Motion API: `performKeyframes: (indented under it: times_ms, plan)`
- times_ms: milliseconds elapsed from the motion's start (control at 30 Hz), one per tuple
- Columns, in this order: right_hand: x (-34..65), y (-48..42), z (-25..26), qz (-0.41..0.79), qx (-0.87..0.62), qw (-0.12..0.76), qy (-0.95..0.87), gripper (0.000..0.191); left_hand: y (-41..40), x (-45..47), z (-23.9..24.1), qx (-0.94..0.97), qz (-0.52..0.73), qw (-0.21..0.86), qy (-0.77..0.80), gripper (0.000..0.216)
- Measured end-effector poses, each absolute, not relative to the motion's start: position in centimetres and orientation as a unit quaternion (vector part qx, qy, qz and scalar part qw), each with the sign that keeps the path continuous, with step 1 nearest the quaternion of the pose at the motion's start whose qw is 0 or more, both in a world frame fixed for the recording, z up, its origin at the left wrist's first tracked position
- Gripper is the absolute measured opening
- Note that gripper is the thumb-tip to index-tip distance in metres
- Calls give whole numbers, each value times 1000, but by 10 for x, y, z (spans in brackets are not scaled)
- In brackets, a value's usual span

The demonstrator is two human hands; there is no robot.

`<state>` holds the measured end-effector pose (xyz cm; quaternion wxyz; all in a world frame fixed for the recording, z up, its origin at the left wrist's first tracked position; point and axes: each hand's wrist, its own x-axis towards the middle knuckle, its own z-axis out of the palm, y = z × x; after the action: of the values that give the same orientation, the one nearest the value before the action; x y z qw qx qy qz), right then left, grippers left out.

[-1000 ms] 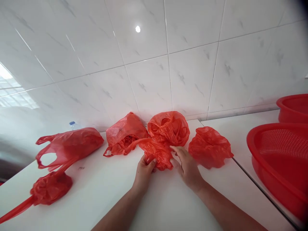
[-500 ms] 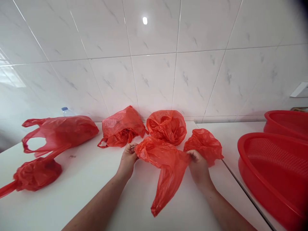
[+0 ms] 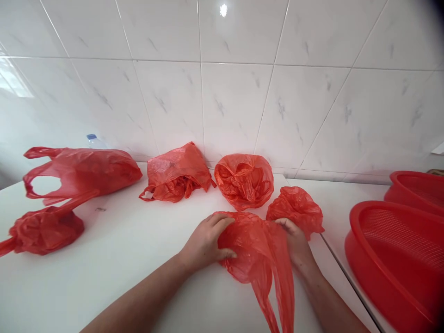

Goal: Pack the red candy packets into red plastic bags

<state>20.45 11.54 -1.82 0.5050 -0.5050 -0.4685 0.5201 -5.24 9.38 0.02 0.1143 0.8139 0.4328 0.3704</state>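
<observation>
A thin red plastic bag (image 3: 249, 249) hangs crumpled between both hands over the white table, its two handle loops trailing toward me. My left hand (image 3: 206, 243) cups the bag's left side, thumb below and fingers above, spread apart around the film. At the opposite edge, my right hand (image 3: 296, 245) pinches the bag near its top; some of its fingertips are hidden behind the film. Just behind my right hand lies a small crumpled red bag (image 3: 296, 208). A rounded, bunched red bag (image 3: 244, 180) rests beyond the held one.
Another red bag (image 3: 178, 173) leans near the tiled wall (image 3: 236, 106). Farther left are a filled bag (image 3: 93, 171) with handles and a knotted one (image 3: 46, 231). A blue-capped bottle (image 3: 92, 140) stands behind. Red plastic baskets (image 3: 367, 263) occupy the right side, past a table seam.
My left hand has shifted right and changed from pinching the bag's edge to cupping its side. The bag has turned, its handle loops now hanging toward me. The view has tilted slightly.
</observation>
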Motion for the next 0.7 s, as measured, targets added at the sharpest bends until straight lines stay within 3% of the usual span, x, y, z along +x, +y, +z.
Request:
performKeyframes:
  times_ms: [100,200,333,400,533,700]
  plan:
    - [210,119,-15,515,-522,498,-463,15,93,-45,-10,835,270,112,467,74]
    - [215,116,-3,468,-535,497,-498,26,95,-42,-16,825,247,107,497,52]
    - [206,87,28,214,-571,536,-584,25,94,-38,-13,808,257,103,520,42]
    - [191,65,41,81,-496,545,-670,20,92,-34,-11,798,268,104,530,42]
    - [152,36,37,-16,-299,463,-834,17,86,-22,-8,773,302,136,540,37]
    - [140,60,-3,-100,-453,343,-817,28,78,-15,0,691,393,308,523,30]
